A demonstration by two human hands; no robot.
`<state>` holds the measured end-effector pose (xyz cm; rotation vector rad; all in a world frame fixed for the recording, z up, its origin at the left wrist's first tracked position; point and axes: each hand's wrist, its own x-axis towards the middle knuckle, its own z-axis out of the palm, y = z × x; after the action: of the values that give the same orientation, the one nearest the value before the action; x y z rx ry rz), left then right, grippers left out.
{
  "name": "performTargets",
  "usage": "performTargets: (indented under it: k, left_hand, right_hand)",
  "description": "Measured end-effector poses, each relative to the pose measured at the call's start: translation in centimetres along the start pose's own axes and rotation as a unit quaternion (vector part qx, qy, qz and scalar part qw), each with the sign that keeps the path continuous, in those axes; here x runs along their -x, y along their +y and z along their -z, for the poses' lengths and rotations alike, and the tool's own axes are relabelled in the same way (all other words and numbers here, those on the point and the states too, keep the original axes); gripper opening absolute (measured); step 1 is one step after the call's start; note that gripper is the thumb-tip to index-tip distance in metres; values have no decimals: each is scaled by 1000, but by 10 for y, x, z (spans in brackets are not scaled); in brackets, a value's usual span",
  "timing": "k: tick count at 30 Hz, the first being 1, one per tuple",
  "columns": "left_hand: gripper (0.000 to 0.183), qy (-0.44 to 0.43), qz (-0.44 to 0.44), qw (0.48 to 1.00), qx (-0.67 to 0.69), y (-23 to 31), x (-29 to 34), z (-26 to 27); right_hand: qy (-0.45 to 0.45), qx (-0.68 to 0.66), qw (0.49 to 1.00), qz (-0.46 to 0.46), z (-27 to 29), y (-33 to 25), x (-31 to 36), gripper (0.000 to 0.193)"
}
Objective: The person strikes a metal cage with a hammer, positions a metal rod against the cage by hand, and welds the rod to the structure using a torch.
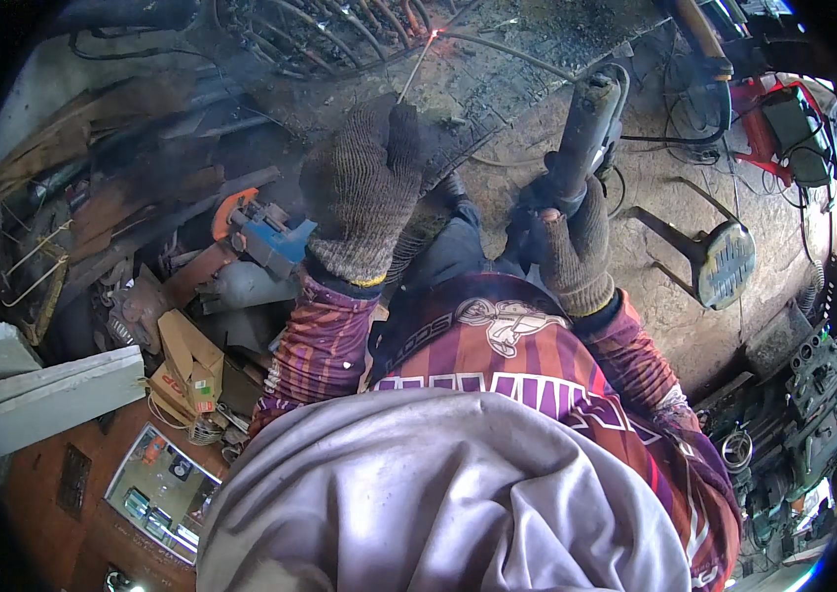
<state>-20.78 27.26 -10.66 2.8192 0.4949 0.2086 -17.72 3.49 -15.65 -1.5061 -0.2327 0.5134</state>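
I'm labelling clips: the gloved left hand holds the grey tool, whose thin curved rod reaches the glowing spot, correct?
Not quite: the head view shows the gloved right hand holding the grey tool, whose thin curved rod reaches the glowing spot.

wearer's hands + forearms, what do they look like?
Left hand and right hand: grey-brown ribbed knit gloves; yellow edging on the left cuff. Left sleeve and right sleeve: purple with orange-red patterning, some pale marks.
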Motion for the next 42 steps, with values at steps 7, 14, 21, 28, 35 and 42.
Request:
performTargets:
  k: [7,14,21,28,35,42]
  left_hand:
    - [27,29,36,996,82,11,2,16]
    - [19,91,-4,991,97,8,-5,0]
    - [23,91,-58,992,62,6,-9,11]
    - [29,65,-63,995,35,2,-9,11]
    - [29,48,-52,996,55,6,-10,13]
    - [29,42,-27,995,81,7,-8,12]
  right_hand:
    - [-19,-72,996,41,-3,-6,-2,54]
    - [11,-115,993,-13,-4,-15,0,58]
    - [3,-95,995,-17,-2,-1,5,67]
    - [-12,-89,996,-16,-2,0,3,67]
    - [-11,-63,998,-15,-3,7,1,66]
    - [-22,-72,997,-25,-7,2,0,64]
